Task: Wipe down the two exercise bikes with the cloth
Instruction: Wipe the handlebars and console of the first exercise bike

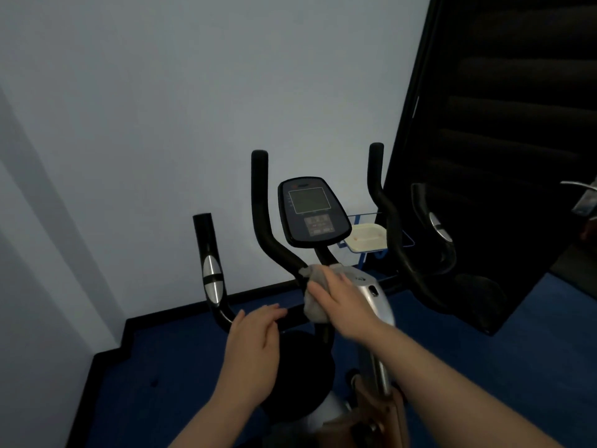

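Head view looks down over an exercise bike (365,292) that stands near a pale wall, its console (312,212) tilted up toward the viewer and black handlebars (262,227) rising on both sides. The right hand (342,302) lies over a grey cloth (315,295), fingers laid fairly flat and pressing it against the spot where the handlebar stem meets the silver housing; the picture is blurred there, so whether the thumb curls under the cloth I cannot tell. The left hand (255,344) is spread and relaxed, fingertips reaching to the low black crossbar (290,313) just left of the cloth, apparently steadying the frame.

To do this step well, keep the cloth bunched under the palm and drag it along each tube rather than dabbing, working from the centre joint outward to the grips, then over the console face with lighter pressure so no button is pushed. The steadying hand should stay off the patch being wiped.

The bike looks dark and matte on the bars, glossy silver on the housing and on the pulse pads (211,279). A second bike seems to sit at the far right edge, barely in view.
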`<state>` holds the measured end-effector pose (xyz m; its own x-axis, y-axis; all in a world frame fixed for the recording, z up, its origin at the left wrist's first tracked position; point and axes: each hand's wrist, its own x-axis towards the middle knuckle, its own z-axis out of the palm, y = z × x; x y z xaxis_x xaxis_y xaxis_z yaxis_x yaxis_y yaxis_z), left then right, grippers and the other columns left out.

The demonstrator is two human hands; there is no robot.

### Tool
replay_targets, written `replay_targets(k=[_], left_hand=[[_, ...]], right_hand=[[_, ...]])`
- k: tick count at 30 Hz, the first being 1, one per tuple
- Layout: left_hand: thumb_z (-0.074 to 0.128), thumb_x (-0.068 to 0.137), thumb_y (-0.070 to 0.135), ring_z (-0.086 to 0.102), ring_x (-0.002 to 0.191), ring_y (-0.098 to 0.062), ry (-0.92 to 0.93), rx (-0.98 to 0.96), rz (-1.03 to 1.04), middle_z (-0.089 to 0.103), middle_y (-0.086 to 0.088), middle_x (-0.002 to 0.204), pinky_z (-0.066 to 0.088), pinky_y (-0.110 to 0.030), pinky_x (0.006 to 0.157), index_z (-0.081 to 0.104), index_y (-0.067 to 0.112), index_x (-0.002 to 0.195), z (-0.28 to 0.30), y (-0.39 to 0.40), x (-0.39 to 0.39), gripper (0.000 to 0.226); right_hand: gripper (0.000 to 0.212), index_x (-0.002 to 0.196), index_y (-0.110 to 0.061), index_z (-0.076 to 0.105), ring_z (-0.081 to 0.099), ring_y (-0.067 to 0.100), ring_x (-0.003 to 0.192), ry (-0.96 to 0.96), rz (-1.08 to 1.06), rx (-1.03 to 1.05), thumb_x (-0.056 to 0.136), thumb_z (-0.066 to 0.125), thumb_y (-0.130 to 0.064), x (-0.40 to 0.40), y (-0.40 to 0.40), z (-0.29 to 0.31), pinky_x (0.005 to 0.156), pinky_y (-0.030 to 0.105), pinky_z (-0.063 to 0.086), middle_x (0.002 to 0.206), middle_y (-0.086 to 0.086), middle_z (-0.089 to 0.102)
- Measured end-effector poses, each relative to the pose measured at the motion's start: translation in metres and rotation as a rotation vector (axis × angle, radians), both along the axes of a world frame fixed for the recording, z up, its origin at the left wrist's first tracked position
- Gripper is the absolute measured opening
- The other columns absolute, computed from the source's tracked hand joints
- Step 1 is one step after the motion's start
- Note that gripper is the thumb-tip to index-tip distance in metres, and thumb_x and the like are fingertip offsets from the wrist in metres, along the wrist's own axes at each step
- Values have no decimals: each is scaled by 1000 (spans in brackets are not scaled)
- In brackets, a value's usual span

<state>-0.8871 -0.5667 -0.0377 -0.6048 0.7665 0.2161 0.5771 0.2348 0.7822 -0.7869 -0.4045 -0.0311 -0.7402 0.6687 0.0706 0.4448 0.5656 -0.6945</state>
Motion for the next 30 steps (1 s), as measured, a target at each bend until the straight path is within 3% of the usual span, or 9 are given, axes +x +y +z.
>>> replay_targets(k=[3,7,10,13,15,17,19,24,30], left_hand=[[41,100,9,34,119,9,18,2,3,52,18,127,-4,-5,107,63,28,118,-2,1,-2,34],[40,101,11,33,120,9,13,15,9,50,21,126,-2,-10,110,63,29,118,-1,0,-1,34],[41,100,10,32,120,9,31,8,9,50,20,126,-2,-11,111,63,27,120,-3,2,0,34],[41,100,9,33,119,8,29,15,17,51,18,127,-3,-10,110,63,27,119,-4,2,-1,34],[41,100,9,33,119,9,28,15,16,51,18,127,-3,-10,110,63,28,119,-4,1,-1,34],[41,100,9,34,121,9,30,19,14,52,17,128,-2,-10,110,62,27,119,-3,0,0,34],[41,100,9,35,122,8,32,21,22,53,16,130,-1,-12,112,62,27,120,-2,1,1,34],[39,101,9,34,123,8,35,17,37,51,17,129,-1,-14,113,61,27,121,0,0,3,35],[41,99,7,41,126,3,37,16,59,55,15,129,3,-15,115,63,26,119,1,0,4,35]], right_hand=[[28,125,-31,48,54,19,108,140,-73,4,100,41,-42,-10,-9,-4,88,34,43,112,-2,56],[46,143,-28,37,36,0,123,302,-91,79,99,51,-25,9,-45,-19,99,11,28,128,-19,40],[35,134,-30,44,39,9,119,150,-68,140,99,48,-33,4,-23,-10,96,29,35,121,-15,47],[17,111,-32,48,57,19,103,166,-86,-63,97,47,-42,-13,-11,0,87,38,46,105,-1,61],[23,119,-32,49,55,17,109,239,-105,-39,97,49,-39,-12,-20,-9,92,36,45,112,-2,59],[43,140,-29,40,44,5,123,313,-78,-22,99,51,-31,-1,-37,-16,100,23,38,129,-14,48],[48,145,-28,35,41,-2,121,317,-72,-34,100,51,-29,5,-40,-14,97,17,34,131,-19,42],[20,112,-21,53,58,17,96,244,-175,-62,101,45,-36,-33,-11,5,82,35,45,103,1,62],[9,103,-25,56,57,6,89,438,-201,-95,100,50,-30,-45,-8,11,74,20,40,94,-5,62]])
